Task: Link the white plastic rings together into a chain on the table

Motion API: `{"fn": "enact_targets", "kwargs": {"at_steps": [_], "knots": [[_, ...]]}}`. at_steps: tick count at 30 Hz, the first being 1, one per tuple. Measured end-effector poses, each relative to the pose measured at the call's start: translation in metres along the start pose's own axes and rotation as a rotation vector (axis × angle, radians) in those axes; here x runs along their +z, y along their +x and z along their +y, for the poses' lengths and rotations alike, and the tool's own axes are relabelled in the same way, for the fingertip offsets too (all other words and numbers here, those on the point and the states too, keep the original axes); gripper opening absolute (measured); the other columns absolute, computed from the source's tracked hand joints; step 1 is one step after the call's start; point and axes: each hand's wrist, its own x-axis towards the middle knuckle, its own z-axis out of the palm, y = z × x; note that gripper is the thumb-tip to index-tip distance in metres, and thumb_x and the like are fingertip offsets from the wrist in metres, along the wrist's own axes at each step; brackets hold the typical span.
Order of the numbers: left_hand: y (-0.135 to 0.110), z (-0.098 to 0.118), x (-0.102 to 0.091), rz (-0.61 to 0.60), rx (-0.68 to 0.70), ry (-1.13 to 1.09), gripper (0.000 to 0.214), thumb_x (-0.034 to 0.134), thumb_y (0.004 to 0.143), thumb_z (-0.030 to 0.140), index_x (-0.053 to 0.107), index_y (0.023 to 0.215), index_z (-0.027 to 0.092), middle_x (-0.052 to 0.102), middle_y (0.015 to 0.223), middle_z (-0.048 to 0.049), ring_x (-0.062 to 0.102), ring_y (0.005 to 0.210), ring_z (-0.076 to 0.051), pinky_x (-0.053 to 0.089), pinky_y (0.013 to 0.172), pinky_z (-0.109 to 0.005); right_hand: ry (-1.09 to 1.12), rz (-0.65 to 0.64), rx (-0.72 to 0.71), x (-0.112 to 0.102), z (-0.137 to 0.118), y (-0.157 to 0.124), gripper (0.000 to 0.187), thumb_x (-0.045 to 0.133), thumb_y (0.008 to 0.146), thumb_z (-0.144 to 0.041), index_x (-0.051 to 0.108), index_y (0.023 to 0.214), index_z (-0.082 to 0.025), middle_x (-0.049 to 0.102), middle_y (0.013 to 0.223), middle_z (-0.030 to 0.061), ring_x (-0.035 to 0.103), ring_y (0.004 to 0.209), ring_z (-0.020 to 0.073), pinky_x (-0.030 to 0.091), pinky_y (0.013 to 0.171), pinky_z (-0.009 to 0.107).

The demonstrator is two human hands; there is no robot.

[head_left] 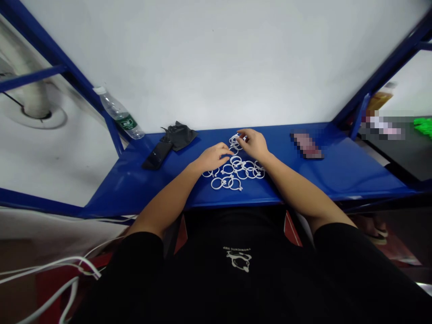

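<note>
White plastic rings (pixel 217 183), each with a small clasp-like tab, lie loosely spread on the blue tabletop (pixel 128 193). Just beyond them is a smaller heap of the same rings (pixel 233 140). My left hand (pixel 214 156) hovers at the left of the rings, thumb and fingers apart, with nothing visible between them. At the heap, my right hand (pixel 254 142) has its thumb and forefinger bent around a white ring at the heap's right edge. The palm side of that hand is hidden, and its forearm covers part of the spread at the right.
A clear bottle with a green label (pixel 128 123) leans at the back left. Near it lie a black phone (pixel 157 155) and a crumpled dark bag (pixel 180 135). A pixelated flat object (pixel 307 145) is at the right. Blue frame bars (pixel 361 114) flank both sides; cables (pixel 81 265) hang lower left.
</note>
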Motion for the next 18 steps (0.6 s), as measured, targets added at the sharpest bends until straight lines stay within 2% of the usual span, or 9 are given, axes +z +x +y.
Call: {"fn": "enact_targets", "kwargs": {"at_steps": [4, 8, 13, 18], "knots": [[-0.0002, 0.0032, 0.0029, -0.136, 0.047, -0.039, 0.019, 0.074, 0.105, 0.027, 0.088, 0.117, 0.027, 0.073, 0.137, -0.0095, 0.075, 0.106, -0.022, 0.062, 0.102, -0.041, 0.031, -0.025, -0.042, 0.0034, 0.0031, 0.0002, 0.027, 0.069, 0.106, -0.038, 0.088, 0.118, -0.022, 0.088, 0.107, 0.0103, 0.076, 0.09, 0.0266, 0.058, 0.086, 0.04], [0.0006, 0.0029, -0.0013, -0.18, 0.05, -0.089, 0.012, 0.081, 0.102, 0.036, 0.086, 0.097, 0.026, 0.076, 0.128, -0.0095, 0.075, 0.104, -0.023, 0.062, 0.097, -0.041, 0.089, -0.057, -0.122, 0.0062, 0.003, -0.0006, 0.023, 0.07, 0.105, -0.036, 0.088, 0.109, -0.022, 0.086, 0.103, 0.0093, 0.073, 0.083, 0.0241, 0.054, 0.081, 0.038], [0.0014, 0.0054, -0.0052, -0.163, 0.058, -0.092, 0.021, 0.079, 0.102, 0.042, 0.081, 0.09, 0.026, 0.08, 0.114, -0.0089, 0.074, 0.094, -0.022, 0.061, 0.091, -0.041, 0.141, -0.081, -0.184, 0.0051, 0.0017, -0.0017, 0.024, 0.068, 0.104, -0.037, 0.088, 0.107, -0.023, 0.086, 0.1, 0.0083, 0.071, 0.084, 0.0237, 0.054, 0.082, 0.038], [0.0013, 0.0056, -0.0068, -0.063, -0.005, -0.09, 0.022, 0.072, 0.105, 0.043, 0.078, 0.094, 0.025, 0.08, 0.106, -0.0077, 0.071, 0.086, -0.021, 0.058, 0.083, -0.039, 0.154, -0.123, -0.212, 0.0037, 0.0005, -0.0019, 0.026, 0.066, 0.104, -0.036, 0.089, 0.11, -0.024, 0.085, 0.099, 0.0082, 0.072, 0.086, 0.024, 0.055, 0.085, 0.039]]}}
